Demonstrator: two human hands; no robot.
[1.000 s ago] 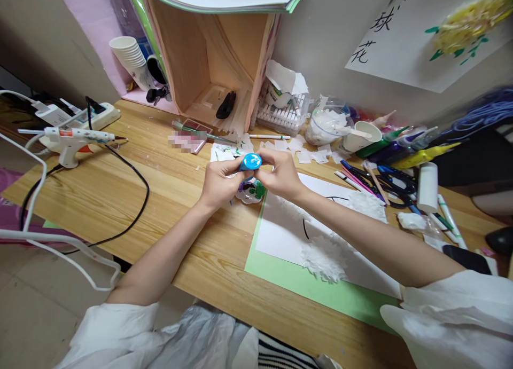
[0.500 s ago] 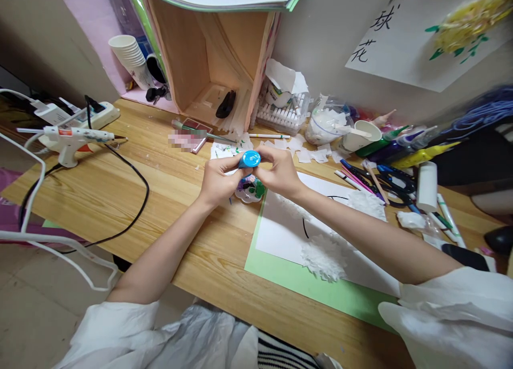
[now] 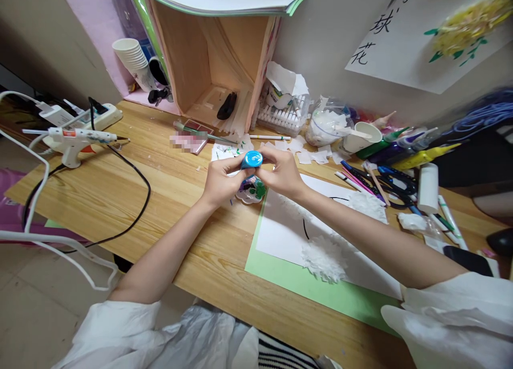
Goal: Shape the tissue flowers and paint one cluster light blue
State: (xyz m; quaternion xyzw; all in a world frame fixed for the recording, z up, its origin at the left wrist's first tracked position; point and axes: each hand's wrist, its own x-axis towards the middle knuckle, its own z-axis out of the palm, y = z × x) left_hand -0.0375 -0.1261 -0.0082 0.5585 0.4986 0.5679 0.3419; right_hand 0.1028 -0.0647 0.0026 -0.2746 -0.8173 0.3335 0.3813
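I have the blue paint bottle [image 3: 253, 158] between my two hands, its base turned up towards me, just above the flower-shaped palette [image 3: 251, 201]. The fingers of my left hand [image 3: 222, 179] are closed on one side of it, and those of my right hand [image 3: 284, 174] are closed on the other. Its nozzle is hidden, so I cannot tell whether any paint is coming out. The palette already carries green, dark and purple paint; how much of it is blue I cannot tell.

To my right, the white sheet [image 3: 276, 235] lies on the green sheet [image 3: 260, 263] on the bench [image 3: 168, 187]. On it, a ruffled white paper flower [image 3: 324, 258] sits near the front edge and another ruffled flower [image 3: 366, 204] towards the back, with black curved lines [image 3: 305, 229] drawn between them. So the flowers and some line work look done, by my judgement. The part I can see bears no coloured paint, so any colouring there is not yet begun; my right forearm covers the rest.
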